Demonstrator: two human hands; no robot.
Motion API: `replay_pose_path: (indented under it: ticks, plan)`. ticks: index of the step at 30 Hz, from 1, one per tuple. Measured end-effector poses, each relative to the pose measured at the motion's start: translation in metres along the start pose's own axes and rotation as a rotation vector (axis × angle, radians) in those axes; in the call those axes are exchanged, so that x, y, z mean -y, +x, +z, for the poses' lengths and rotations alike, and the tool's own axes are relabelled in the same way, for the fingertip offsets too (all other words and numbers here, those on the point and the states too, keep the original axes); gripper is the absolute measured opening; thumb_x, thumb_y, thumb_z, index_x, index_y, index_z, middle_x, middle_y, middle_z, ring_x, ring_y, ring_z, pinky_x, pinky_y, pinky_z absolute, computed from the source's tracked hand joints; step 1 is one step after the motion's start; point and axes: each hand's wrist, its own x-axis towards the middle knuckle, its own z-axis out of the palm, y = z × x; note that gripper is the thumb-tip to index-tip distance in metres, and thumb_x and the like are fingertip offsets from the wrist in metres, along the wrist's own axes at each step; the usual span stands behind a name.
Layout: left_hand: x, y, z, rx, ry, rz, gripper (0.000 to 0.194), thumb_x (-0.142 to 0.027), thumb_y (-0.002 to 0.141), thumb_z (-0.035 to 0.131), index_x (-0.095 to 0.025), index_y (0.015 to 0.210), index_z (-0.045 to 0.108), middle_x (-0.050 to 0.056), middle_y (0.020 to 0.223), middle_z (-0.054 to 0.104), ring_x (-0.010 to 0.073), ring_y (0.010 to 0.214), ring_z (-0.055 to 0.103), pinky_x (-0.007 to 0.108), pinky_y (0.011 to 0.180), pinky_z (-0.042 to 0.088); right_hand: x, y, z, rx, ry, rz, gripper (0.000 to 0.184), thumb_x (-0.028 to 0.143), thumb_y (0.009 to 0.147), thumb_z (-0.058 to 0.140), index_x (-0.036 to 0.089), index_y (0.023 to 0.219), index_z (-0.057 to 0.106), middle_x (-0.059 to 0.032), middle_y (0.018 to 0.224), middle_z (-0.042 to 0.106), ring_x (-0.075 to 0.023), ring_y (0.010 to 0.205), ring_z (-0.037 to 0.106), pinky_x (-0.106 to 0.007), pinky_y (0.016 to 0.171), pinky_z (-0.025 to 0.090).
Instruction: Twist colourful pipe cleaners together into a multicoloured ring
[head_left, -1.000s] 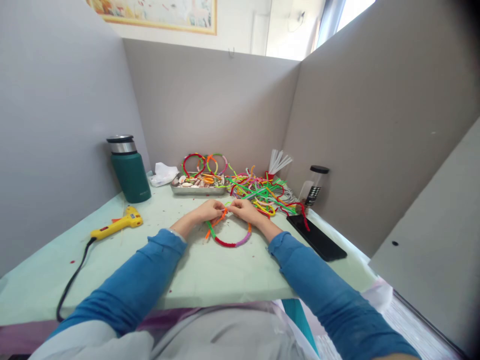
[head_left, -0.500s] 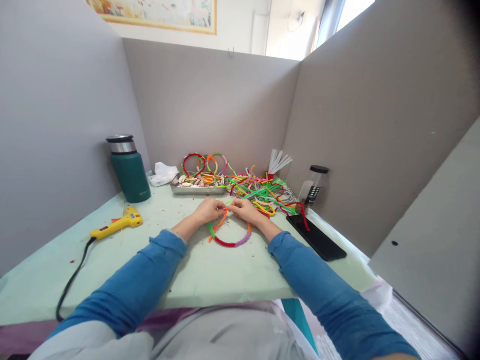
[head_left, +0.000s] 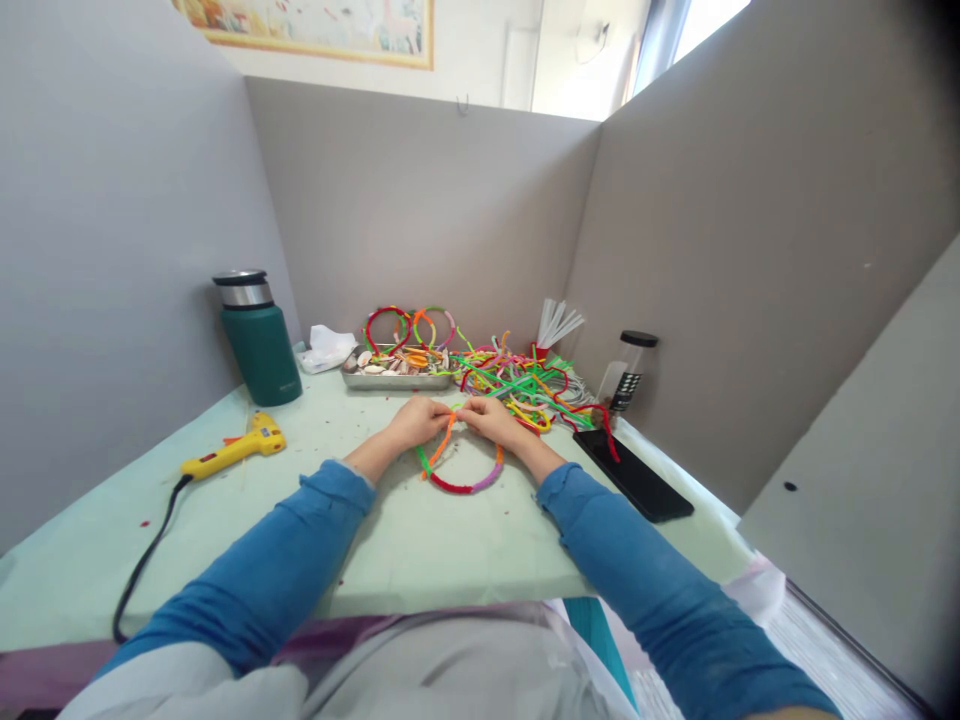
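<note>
A ring wrapped in coloured pipe cleaner (head_left: 451, 488), with green, red, purple and orange stretches, lies over the table in front of me. Its far side is pinched between my left hand (head_left: 417, 421) and my right hand (head_left: 491, 419), whose fingertips nearly meet. From those fingertips an orange pipe cleaner (head_left: 442, 447) hangs down across the inside of the ring towards its green left part. Both hands are closed; the fingers partly hide where the orange strand meets the ring.
Behind my hands stand a metal tray (head_left: 397, 382) of shells, finished rings (head_left: 388, 312) and a heap of pipe cleaners (head_left: 517, 370). A yellow glue gun (head_left: 234, 450) and green bottle (head_left: 260, 350) are left; a phone (head_left: 637, 480) and clear jar (head_left: 626, 375) right.
The loose orange end has swung slightly to the right, nearer the inside of the ring. Both hands stay almost in the same place.
</note>
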Motion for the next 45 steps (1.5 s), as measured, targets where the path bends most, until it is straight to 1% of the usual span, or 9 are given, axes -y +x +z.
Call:
replay_pose_path:
  ticks: [6,11,16,22,26,30,35,39,45]
  plan:
    - [0.002,0.002,0.005,0.048,-0.119,-0.126,0.040,-0.046,0.076,0.044,-0.013,0.063,0.063,-0.002,0.045,0.048,0.0081,0.042,0.038,0.018,0.043,0.025,0.004,-0.001,-0.001,0.003,-0.009,0.000,0.035,0.047,0.071,0.054,0.013,0.065,0.054,0.0042,0.050,0.045,-0.0072,0.049,0.036,-0.020,0.047,0.027]
    - [-0.004,0.001,0.003,0.095,-0.240,-0.233,0.043,-0.053,0.072,0.048,-0.013,0.061,0.061,-0.002,0.043,0.048,0.0080,0.038,0.039,0.019,0.040,0.028,0.007,-0.002,-0.001,0.007,-0.019,-0.001,0.035,0.048,0.071,0.055,0.013,0.064,0.053,0.0041,0.051,0.044,-0.0070,0.049,0.036,-0.020,0.046,0.027]
    - [-0.015,-0.001,-0.003,0.111,-0.314,-0.311,0.045,-0.055,0.068,0.054,-0.012,0.057,0.060,-0.002,0.041,0.047,0.0067,0.036,0.035,0.020,0.038,0.026,0.008,-0.002,-0.001,0.010,-0.018,0.006,0.037,0.049,0.070,0.055,0.013,0.063,0.053,0.0042,0.050,0.044,-0.0068,0.049,0.035,-0.020,0.045,0.026]
    - [-0.024,-0.003,-0.007,0.128,-0.402,-0.378,0.043,-0.053,0.065,0.059,-0.011,0.058,0.061,-0.002,0.039,0.046,0.0061,0.035,0.033,0.021,0.038,0.026,0.009,-0.003,0.000,0.020,-0.011,0.014,0.035,0.048,0.072,0.053,0.013,0.066,0.056,0.0044,0.050,0.043,-0.0067,0.048,0.034,-0.020,0.045,0.026]
    - [-0.023,-0.002,-0.006,0.125,-0.455,-0.406,0.043,-0.053,0.063,0.062,-0.010,0.061,0.062,-0.002,0.040,0.049,0.0053,0.035,0.032,0.020,0.037,0.025,0.008,-0.003,0.000,0.022,-0.017,-0.002,0.034,0.045,0.074,0.051,0.013,0.067,0.057,0.0043,0.050,0.043,-0.0068,0.048,0.034,-0.020,0.046,0.026]
    - [-0.022,-0.001,-0.006,0.119,-0.493,-0.432,0.045,-0.053,0.061,0.063,-0.009,0.068,0.065,0.000,0.045,0.055,0.0053,0.035,0.034,0.020,0.036,0.026,0.006,-0.003,0.000,0.026,-0.021,-0.007,0.033,0.045,0.075,0.051,0.013,0.069,0.058,0.0044,0.049,0.043,-0.0069,0.048,0.034,-0.020,0.046,0.026]
    - [-0.017,0.001,-0.003,0.129,-0.550,-0.462,0.042,-0.049,0.067,0.058,-0.009,0.074,0.065,0.002,0.049,0.058,0.0055,0.034,0.037,0.020,0.036,0.026,0.008,-0.004,-0.001,0.043,-0.025,-0.007,0.033,0.044,0.075,0.051,0.013,0.070,0.058,0.0039,0.050,0.044,-0.0072,0.048,0.035,-0.020,0.046,0.026]
    - [-0.008,0.004,0.000,0.139,-0.571,-0.441,0.037,-0.044,0.073,0.049,-0.009,0.074,0.063,0.002,0.050,0.058,0.0060,0.032,0.040,0.020,0.035,0.026,0.010,-0.005,0.000,0.061,-0.028,-0.028,0.031,0.043,0.075,0.050,0.013,0.069,0.057,0.0035,0.052,0.046,-0.0074,0.050,0.036,-0.020,0.047,0.027]
    - [-0.006,0.004,0.001,0.155,-0.524,-0.384,0.036,-0.043,0.073,0.049,-0.010,0.071,0.061,0.002,0.052,0.059,0.0057,0.031,0.040,0.020,0.034,0.026,0.006,-0.005,0.002,0.044,-0.052,-0.014,0.033,0.045,0.075,0.049,0.014,0.067,0.056,0.0036,0.052,0.045,-0.0072,0.049,0.034,-0.020,0.046,0.025]
